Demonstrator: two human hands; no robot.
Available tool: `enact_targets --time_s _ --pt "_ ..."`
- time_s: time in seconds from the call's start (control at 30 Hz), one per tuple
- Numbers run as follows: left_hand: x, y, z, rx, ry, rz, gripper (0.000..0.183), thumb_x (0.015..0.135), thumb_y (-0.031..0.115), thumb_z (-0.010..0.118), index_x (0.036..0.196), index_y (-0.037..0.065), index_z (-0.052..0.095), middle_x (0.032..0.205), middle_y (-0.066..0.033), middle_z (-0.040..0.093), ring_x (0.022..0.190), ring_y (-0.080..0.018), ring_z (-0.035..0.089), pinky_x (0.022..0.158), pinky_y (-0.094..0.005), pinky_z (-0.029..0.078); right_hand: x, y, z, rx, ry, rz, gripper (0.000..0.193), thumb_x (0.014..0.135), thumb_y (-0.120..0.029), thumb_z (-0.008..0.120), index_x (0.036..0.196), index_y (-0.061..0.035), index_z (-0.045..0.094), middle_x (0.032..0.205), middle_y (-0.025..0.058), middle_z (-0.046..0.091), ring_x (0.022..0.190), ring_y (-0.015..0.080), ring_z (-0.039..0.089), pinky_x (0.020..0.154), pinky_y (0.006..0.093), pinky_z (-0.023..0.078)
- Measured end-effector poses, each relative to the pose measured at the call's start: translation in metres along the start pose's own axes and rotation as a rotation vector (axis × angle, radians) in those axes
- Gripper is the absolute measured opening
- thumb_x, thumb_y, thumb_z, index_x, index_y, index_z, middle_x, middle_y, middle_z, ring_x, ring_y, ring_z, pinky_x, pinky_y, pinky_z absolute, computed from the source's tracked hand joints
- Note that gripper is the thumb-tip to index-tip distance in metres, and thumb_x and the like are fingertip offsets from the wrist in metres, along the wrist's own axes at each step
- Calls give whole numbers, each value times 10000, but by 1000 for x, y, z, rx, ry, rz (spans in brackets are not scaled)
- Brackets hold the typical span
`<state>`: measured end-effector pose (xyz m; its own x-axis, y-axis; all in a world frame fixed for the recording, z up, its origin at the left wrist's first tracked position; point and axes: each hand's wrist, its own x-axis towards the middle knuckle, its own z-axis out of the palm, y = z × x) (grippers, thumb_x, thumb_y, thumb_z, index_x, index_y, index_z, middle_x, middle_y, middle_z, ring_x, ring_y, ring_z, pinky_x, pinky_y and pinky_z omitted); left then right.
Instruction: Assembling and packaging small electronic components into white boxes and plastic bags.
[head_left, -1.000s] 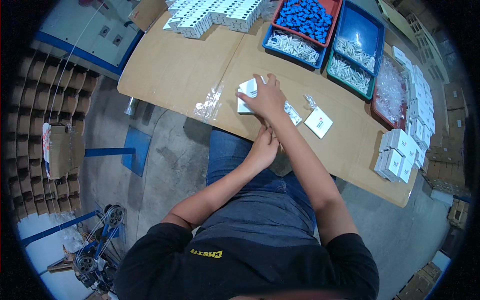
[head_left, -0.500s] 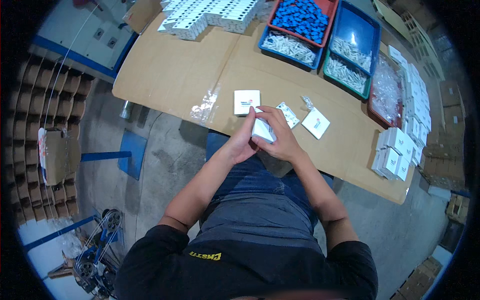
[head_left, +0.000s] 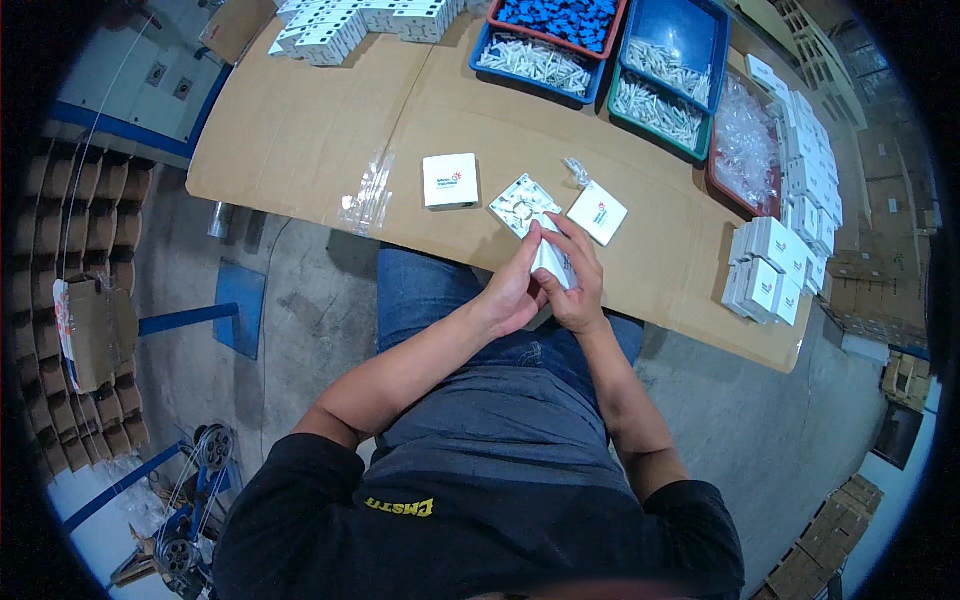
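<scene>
A small white box (head_left: 553,263) is held between both hands just above the near edge of the cardboard-covered table (head_left: 300,130). My left hand (head_left: 513,290) grips its left side and my right hand (head_left: 577,280) wraps its right side. On the table just beyond lie a white plastic plate (head_left: 519,204), a closed white box (head_left: 450,180) to the left, and another white box (head_left: 597,212) to the right.
An empty clear bag (head_left: 368,192) lies at the left. Blue and green bins (head_left: 660,70) of white parts and a red bin of blue parts (head_left: 560,20) stand at the back. Stacked white boxes (head_left: 768,280) sit at the right and at the far left (head_left: 340,25).
My right hand took a white box off the table and drew it back to the near edge; my left hand came up and both now hold it.
</scene>
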<state>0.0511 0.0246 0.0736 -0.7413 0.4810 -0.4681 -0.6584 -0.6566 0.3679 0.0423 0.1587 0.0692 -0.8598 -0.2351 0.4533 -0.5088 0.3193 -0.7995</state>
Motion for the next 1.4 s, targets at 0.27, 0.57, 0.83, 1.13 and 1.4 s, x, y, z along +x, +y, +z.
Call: enact_targets --time_s 0.27,0.57,0.83,1.13,1.4 --pt "-2 18 2 -84 -231 112 592 1071 515 265 1468 110 435 1355 -116 588 1203 -265 604 1037 -466 473 10 20 -32 110 279 377 424 931 -162 677 1301 7 557 1328 174 588 1226 265 569 1049 381 426" --pt "6 18 -11 476 -104 327 726 810 -119 451 1503 88 384 1352 -116 560 1232 -217 581 1077 -349 438 9 22 -21 122 158 599 323 891 -164 753 1129 36 665 1014 114 716 932 183 678 827 313 539" --pt "8 19 -21 695 -110 571 636 810 -106 418 1416 85 460 1311 -88 533 1222 -175 530 1062 -308 405 22 16 7 289 26 691 236 917 -126 730 1028 75 674 873 55 705 800 80 640 706 239 518" --pt "-5 14 -4 699 109 730 498 870 -106 445 1331 61 533 1276 -109 582 1207 -184 553 1037 -301 428 16 -12 44 353 348 546 199 983 -64 623 1102 93 656 942 35 683 850 56 597 717 227 497" --pt "-20 18 3 737 214 701 504 859 -119 440 1331 33 531 1290 -99 589 1191 -171 552 1047 -302 421 10 -10 58 478 370 612 190 992 -56 601 1120 79 643 968 42 682 852 67 593 724 231 494"
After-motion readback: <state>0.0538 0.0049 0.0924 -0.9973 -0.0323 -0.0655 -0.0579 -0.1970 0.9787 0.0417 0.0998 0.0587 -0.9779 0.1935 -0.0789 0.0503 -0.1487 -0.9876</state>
